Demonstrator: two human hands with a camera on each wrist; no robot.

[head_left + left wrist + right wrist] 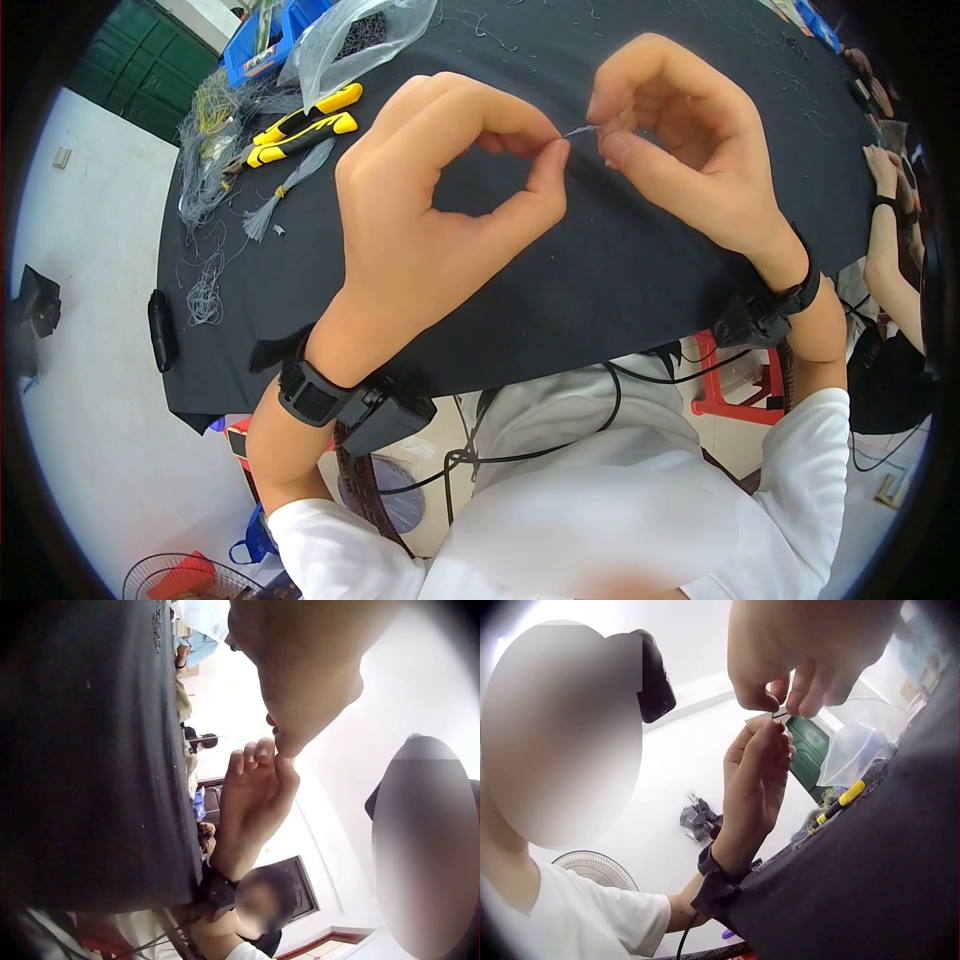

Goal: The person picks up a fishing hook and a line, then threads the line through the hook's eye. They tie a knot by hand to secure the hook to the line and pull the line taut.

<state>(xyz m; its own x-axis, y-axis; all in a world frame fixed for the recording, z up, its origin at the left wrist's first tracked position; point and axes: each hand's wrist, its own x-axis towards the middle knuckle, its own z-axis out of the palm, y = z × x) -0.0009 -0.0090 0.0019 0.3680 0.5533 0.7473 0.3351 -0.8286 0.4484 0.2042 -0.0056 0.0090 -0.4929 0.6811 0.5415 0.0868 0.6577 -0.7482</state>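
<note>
A short, thin grey strand of thread (578, 131) spans the small gap between the two hands, above the black-covered table. My left hand (430, 190) pinches one end between thumb and index fingertip, its fingers rounded into a ring. Facing it, my right hand (705, 140) has its fingers curled, with the strand's other end at its thumb and index fingertips. In the right wrist view, the left hand (757, 776) stands upright just below the right hand (814, 652), their fingertips almost meeting. The left wrist view shows the right hand (255, 799) partly overlapped by left fingertips.
Yellow-and-black pliers (305, 135) lie at the table's left beside a tied grey thread bundle (270, 212) and a loose tangle (206, 290). Behind them are a clear plastic bag (350, 45) and a blue bin (245, 50). Another person's arm (888, 240) rests at the right edge.
</note>
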